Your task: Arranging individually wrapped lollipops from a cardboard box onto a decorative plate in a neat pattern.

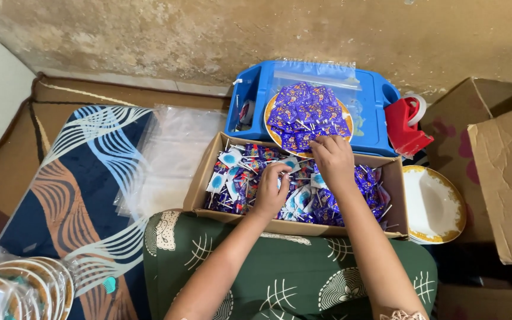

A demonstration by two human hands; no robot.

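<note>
1. Cardboard box (200, 186), centre of frame, low-walled and open-topped. I read it as bulk stock, set just past the lap so both hands reach in without stretching. It is full of wrapped lollipops (235, 178) in purple and pale blue foil, white sticks pointing every way.

2. Plate of lollipops (306, 112), upper centre, gold-rimmed, heaped with purple ones. It sits on a blue plastic tray (374, 118) touching the box's far wall, which I judge keeps the sorted pile apart from the loose stock.

3. Clear plastic bag (315, 74), at the tray's back edge, behind the plate.

4. Left hand (271, 189), centre, palm down inside the box, fingers curled into the wrappers and pinching at one or more lollipops; I cannot tell how many.

5. Right hand (332, 157), just right of the left, forearm rising from lower right, wrist bent forward, fingertips closed on lollipops at the box's far wall beside the plate rim.

6. Empty plate (434, 207), right of the box, white with gold rim.

7. Red tape dispenser (407, 124), upper right, against the tray.

8. Stack of clear bags (167, 154), left of the box, flat on patterned cloth (84, 189).
</note>
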